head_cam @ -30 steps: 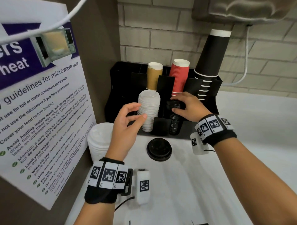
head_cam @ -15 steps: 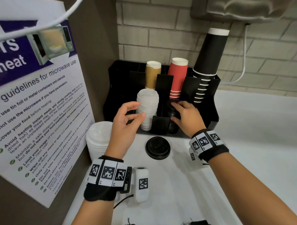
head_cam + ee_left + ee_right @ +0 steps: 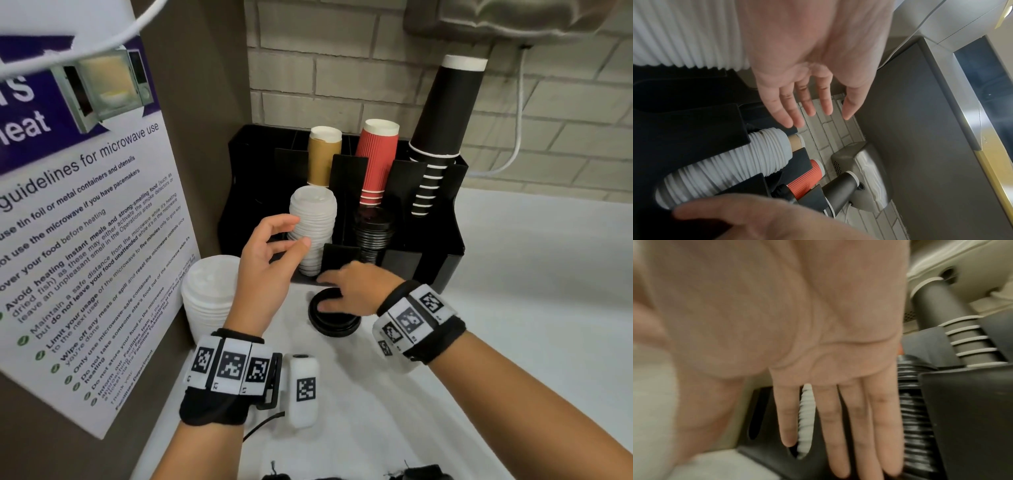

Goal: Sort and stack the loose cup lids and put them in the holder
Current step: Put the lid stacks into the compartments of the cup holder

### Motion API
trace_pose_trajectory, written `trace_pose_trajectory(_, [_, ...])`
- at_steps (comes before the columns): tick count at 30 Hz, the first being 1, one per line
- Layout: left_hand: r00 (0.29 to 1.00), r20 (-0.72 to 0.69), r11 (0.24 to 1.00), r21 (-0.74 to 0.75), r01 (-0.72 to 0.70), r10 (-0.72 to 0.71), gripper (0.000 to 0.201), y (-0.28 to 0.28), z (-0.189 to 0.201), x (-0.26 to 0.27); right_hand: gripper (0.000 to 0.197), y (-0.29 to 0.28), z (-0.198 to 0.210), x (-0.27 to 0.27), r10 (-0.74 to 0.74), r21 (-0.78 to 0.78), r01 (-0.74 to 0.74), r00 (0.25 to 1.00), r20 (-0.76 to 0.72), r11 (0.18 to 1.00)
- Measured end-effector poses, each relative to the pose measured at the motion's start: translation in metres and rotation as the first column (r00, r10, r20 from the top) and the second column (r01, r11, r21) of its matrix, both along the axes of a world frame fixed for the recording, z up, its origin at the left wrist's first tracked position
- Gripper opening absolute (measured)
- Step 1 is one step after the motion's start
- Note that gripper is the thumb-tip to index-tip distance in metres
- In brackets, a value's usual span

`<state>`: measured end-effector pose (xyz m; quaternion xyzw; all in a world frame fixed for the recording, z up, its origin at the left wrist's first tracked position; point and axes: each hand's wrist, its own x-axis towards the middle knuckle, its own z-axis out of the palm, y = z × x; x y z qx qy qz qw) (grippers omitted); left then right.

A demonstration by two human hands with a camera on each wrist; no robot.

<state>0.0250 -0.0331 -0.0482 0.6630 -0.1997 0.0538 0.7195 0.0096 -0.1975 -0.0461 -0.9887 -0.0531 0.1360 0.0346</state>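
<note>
Over the white counter (image 3: 445, 394), my right hand (image 3: 356, 291) reaches flat, fingers straight, onto the loose black lid (image 3: 334, 322) just in front of the holder (image 3: 428, 260). My left hand (image 3: 270, 263) hovers relaxed, fingers apart, holding nothing, beside the white lid stack (image 3: 313, 229) in the holder. Black lids (image 3: 373, 233) fill the next slot. Fingers hide the loose lid's top; the right wrist view is blurred.

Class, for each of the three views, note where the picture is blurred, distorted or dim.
Head view: mostly sharp, but the brick courses bow from the wide lens, and the right hand over the black lid is slightly smeared. Left wrist view: the left hand is soft; the foreground is blurred. Right wrist view: the right hand is motion-blurred and the light dim.
</note>
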Motion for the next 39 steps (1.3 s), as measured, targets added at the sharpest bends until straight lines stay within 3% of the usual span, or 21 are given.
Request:
trace_pose_trajectory(4, [1.0, -0.008, 1.0, 0.001, 0.025, -0.025, 0.026, -0.002, -0.001, 0.0, 0.089, 0.015, -0.017, 0.007, -0.045, -0.168, 0.01, 0.978, -0.205, 0.986])
trace_pose_trajectory(9, [0.998, -0.025, 0.998, 0.033, 0.057, -0.056, 0.025, -0.003, -0.003, 0.0, 0.088, 0.019, -0.026, 0.012, -0.076, -0.159, 0.033, 0.959, -0.275, 0.987])
trace_pose_trajectory(12, [0.997, -0.023, 0.996, 0.041, 0.073, -0.072, 0.024, -0.003, -0.004, 0.0, 0.084, 0.007, -0.017, 0.01, -0.096, -0.049, 0.085, 0.95, -0.297, 0.995])
trace_pose_trajectory(14, [0.997, -0.018, 0.997, 0.035, 0.074, -0.074, 0.02, -0.003, -0.004, 0.0, 0.073, -0.008, -0.004, 0.005, -0.097, 0.185, 0.143, 0.967, -0.237, 0.972])
trace_pose_trajectory(16, [0.996, -0.025, 0.995, 0.045, 0.085, -0.084, 0.019, -0.003, -0.002, -0.001, 0.063, -0.022, 0.01, -0.007, -0.101, 0.513, 0.17, 0.982, -0.16, 0.841])
trace_pose_trajectory(18, [0.989, -0.05, 0.987, 0.076, 0.143, -0.139, 0.033, -0.004, -0.003, -0.003, 0.06, -0.028, 0.018, -0.022, -0.114, 0.775, 0.163, 0.986, -0.118, 0.611])
trace_pose_trajectory(20, [0.963, -0.09, 0.961, 0.094, 0.261, -0.253, 0.054, -0.004, -0.005, -0.005, 0.06, -0.029, 0.022, -0.035, -0.126, 0.896, 0.133, 0.988, -0.087, 0.424])
trace_pose_trajectory(24, [0.882, -0.13, 0.869, 0.157, 0.469, -0.452, 0.093, -0.003, -0.006, -0.01, 0.062, -0.023, 0.025, -0.051, -0.135, 0.974, 0.032, 0.991, -0.002, 0.224])
trace_pose_trajectory(27, [0.844, -0.126, 0.84, 0.102, 0.533, -0.521, 0.101, -0.005, -0.005, -0.013, 0.063, -0.019, 0.022, -0.052, -0.134, 0.986, 0.006, 0.991, 0.017, 0.166])
trace_pose_trajectory(31, [0.847, -0.089, 0.848, 0.028, 0.529, -0.525, 0.1, -0.004, -0.004, -0.012, 0.07, -0.018, 0.022, -0.052, -0.129, 0.995, -0.011, 0.991, 0.024, 0.101])
trace_pose_trajectory(39, [0.872, -0.083, 0.874, 0.009, 0.485, -0.483, 0.1, -0.006, -0.004, -0.011, 0.067, -0.017, 0.023, -0.053, -0.19, 0.995, -0.042, 0.98, 0.058, 0.087])
